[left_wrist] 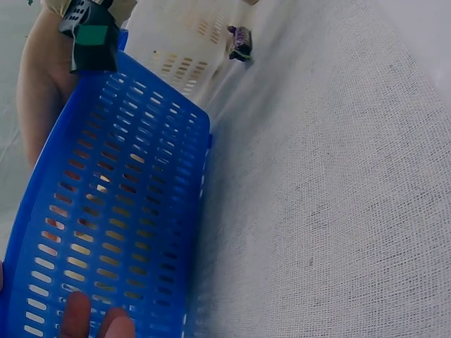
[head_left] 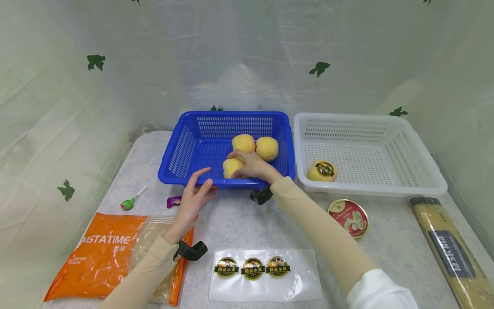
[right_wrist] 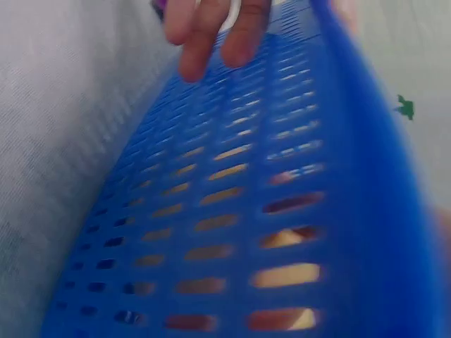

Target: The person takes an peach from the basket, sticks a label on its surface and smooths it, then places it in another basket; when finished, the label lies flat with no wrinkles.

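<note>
In the blue basket, my right hand curls its fingers and thumb round a yellow peach near the front wall. Two more yellow peaches, a left one and a right one, lie just behind it. At the basket's front rim is my left hand, fingers spread and loosely bent, one reaching over the rim. Its other fingertips are close against the slotted outer wall; contact is unclear. The right wrist view shows mainly that wall, with left fingers near the top.
A white basket at right holds a yellow peach with a black-gold sticker. In front lie a sticker sheet, round red tin, orange bag, lollipop, purple-wrapped sweet and long pasta pack.
</note>
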Tool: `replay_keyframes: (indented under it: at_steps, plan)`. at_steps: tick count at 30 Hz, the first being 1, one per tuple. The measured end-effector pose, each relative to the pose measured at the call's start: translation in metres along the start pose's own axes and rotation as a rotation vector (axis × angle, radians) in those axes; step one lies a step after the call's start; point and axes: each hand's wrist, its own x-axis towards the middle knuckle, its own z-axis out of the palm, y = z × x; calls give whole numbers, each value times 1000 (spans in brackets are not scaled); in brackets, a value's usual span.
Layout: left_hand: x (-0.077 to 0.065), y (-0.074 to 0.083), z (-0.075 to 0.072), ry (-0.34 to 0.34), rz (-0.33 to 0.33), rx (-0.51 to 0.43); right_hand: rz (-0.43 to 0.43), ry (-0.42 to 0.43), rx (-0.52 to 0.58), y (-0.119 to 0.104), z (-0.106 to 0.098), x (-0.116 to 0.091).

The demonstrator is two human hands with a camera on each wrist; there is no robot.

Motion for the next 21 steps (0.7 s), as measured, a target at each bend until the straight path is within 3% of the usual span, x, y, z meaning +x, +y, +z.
replay_keyframes:
  at_steps: [3,8,12,21]
  plan:
    - [0,0,0,1,2,-5,-27,68,-34,-5,-6,-4]
    - [-1,0,0,2,5,3,-91,142,65,-13,-21,-21]
    - [-1,0,0,0,7,10,-137,152,173,-17,-33,-43]
    - [-1,1,2,7,15,24,-237,123,235,-8,-37,-101]
